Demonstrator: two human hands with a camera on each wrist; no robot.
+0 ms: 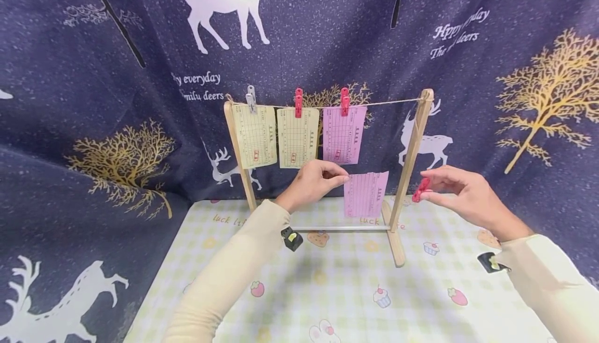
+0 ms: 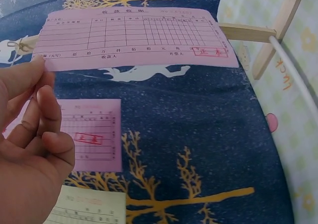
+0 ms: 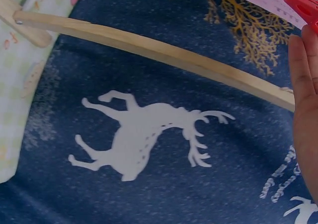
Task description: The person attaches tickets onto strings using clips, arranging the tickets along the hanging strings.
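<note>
My left hand (image 1: 314, 183) pinches a pink receipt slip (image 1: 366, 195) by its upper left corner, below the string. In the left wrist view the same slip (image 2: 134, 40) shows printed lines and a red stamp. Right of the wooden rack (image 1: 412, 156), my right hand (image 1: 460, 196) holds a red clothespin (image 1: 421, 189) between thumb and fingers. On the string (image 1: 393, 102) hang two yellow slips (image 1: 256, 137) and one pink slip (image 1: 343, 137). A grey clothespin (image 1: 251, 100) holds the leftmost slip; red clothespins (image 1: 298, 103) hold the other two.
The rack stands on a checked tablecloth (image 1: 337, 291), with a thin white crossbar (image 1: 337, 228) low between its posts. Behind it hangs a dark blue cloth (image 1: 299, 47) printed with deer and trees. The string's right stretch, beside the right post, bears no slip.
</note>
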